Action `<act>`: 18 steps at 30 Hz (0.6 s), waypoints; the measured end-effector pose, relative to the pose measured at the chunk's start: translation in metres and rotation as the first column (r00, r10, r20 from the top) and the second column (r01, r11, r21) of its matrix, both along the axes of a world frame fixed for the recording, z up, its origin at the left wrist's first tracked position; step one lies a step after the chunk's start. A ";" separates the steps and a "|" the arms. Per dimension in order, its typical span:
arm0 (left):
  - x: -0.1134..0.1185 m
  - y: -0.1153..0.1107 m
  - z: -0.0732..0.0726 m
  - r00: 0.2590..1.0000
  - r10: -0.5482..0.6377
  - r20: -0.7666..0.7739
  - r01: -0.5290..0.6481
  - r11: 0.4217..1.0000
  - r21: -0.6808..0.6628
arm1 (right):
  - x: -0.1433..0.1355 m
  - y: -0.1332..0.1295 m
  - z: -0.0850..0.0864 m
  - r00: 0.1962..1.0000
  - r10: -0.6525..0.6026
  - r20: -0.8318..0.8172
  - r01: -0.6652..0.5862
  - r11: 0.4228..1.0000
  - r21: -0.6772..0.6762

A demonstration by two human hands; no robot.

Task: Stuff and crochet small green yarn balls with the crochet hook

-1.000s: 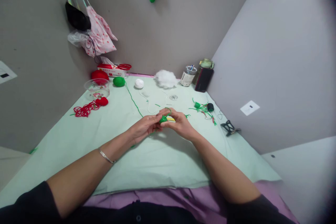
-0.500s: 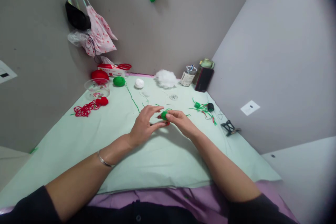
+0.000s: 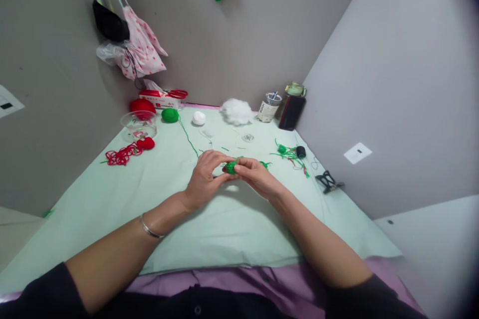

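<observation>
Between my two hands is a small green crocheted piece (image 3: pixel 231 167), rounded, with a dark red bit at its left end. My left hand (image 3: pixel 207 172) pinches it from the left with thumb and fingertips. From the right, my right hand (image 3: pixel 255 174) grips it between thumb and fingers. Both hands are just above the pale green tablecloth (image 3: pixel 209 244). Some green yarn (image 3: pixel 265 165) shows just beyond my right fingers. The underside of the piece is hidden by my fingers.
Behind my hands are a green yarn ball (image 3: pixel 169 115), a white ball (image 3: pixel 198 118) and fluffy stuffing (image 3: pixel 237 111). Red yarn (image 3: pixel 123 153) and a clear plastic tub (image 3: pixel 139 127) are left. Yarn scraps (image 3: pixel 292 152), a black clip (image 3: pixel 328 182), a can (image 3: pixel 268 108) and a phone (image 3: pixel 292 113) are right.
My left fingertips have closed onto the green crocheted piece, where they were apart around it before. The piece has shifted slightly left and turned, and the red loop below it no longer shows.
</observation>
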State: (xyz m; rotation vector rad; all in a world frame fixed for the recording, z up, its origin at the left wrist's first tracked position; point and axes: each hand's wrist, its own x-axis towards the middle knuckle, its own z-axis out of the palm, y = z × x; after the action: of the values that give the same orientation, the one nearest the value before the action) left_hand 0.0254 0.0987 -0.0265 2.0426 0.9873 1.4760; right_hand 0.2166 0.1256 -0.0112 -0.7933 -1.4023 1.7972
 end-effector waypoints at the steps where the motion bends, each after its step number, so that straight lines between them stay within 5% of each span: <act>1: 0.000 0.000 -0.001 1.000 0.003 -0.002 -0.003 1.000 0.019 | 0.000 0.000 0.000 1.000 0.014 0.001 -0.014 1.000 -0.007; 12: 0.007 -0.003 -0.007 0.997 0.074 -0.039 -0.066 0.983 0.170 | -0.010 -0.003 -0.005 0.988 -0.157 0.004 0.157 0.987 0.039; 18: 0.004 0.000 -0.010 0.988 0.144 -0.051 -0.133 0.975 0.180 | -0.009 -0.008 0.001 0.995 -0.076 0.064 0.072 0.996 0.055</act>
State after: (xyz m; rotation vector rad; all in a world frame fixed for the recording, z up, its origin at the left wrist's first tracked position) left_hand 0.0293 0.0984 -0.0369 2.1950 1.0785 1.6311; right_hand 0.2076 0.1181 -0.0100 -0.8729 -1.4378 1.6850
